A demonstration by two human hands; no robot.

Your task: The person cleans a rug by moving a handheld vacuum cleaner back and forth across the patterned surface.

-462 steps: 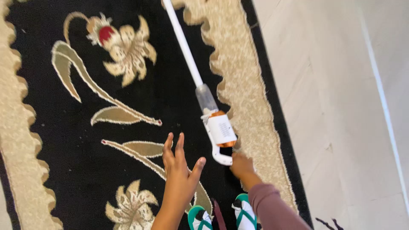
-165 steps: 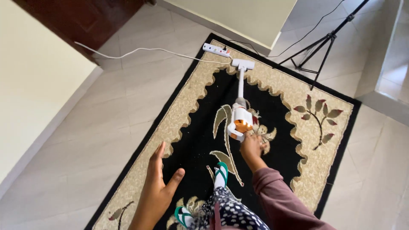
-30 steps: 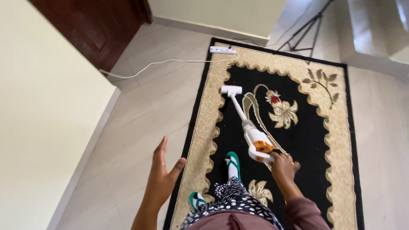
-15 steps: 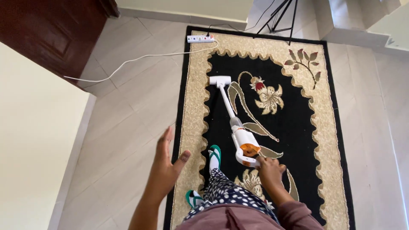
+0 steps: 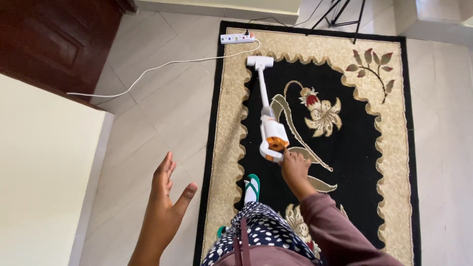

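Head view: right hand [image 5: 294, 169] grips stick vacuum [image 5: 272, 139] handle, nozzle [image 5: 259, 61] on rug [image 5: 315, 64] border; left hand [image 5: 165, 197] open, empty. Next stroke likely requires avoiding power strip [image 5: 237, 38].

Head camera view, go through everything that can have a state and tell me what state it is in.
Stick vacuum: tilted, head on the rug.
Right hand: closed on the vacuum's handle.
Left hand: open, holding nothing.
Power strip: lying on the rug's edge, cable attached.
Rug: flat on the floor.
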